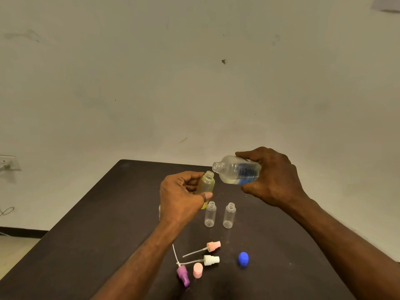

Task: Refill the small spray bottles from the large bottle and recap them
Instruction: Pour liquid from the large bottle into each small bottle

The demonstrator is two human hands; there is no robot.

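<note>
Surface [86, 245]: dark brown, matte, with a faint grain; its far edge meets a pale wall.
Purple spray cap [183, 276]: nearest item, lying on its side, translucent plastic, a thin white dip tube running up and away from it.
Pink overcap [198, 270]: small rounded cylinder, opaque, just beside the purple spray cap.
White spray cap [211, 260]: lies on its side, its clear tube pointing left.
Pink spray cap [213, 246]: also on its side, just beyond the white one, its tube angled left and down.
Blue cap [243, 259]: ribbed screw cap, glossy, apart to the right of the spray caps.
Two clear small bottles [210, 214]: upright side by side in mid-surface, open threaded necks, transparent plastic, apparently without liquid.
Left hand [184, 195]: forearm reaches in from below; fingers and thumb curl around a yellowish small bottle [207, 182], held above the surface, roughly upright with a slight tilt, neck open and facing up-right.
Right hand [272, 176]: forearm comes in from the lower right; fingers over the top and thumb below grip the large bottle [238, 172] round its body.
Large bottle pose: tipped nearly level, open threaded mouth pointing left, just above and right of the yellowish bottle's neck, not touching it; clear plastic, blue printed label, a little clear liquid pooled along its lower side.
Wall [194, 72]: off-white, scuffed.
</note>
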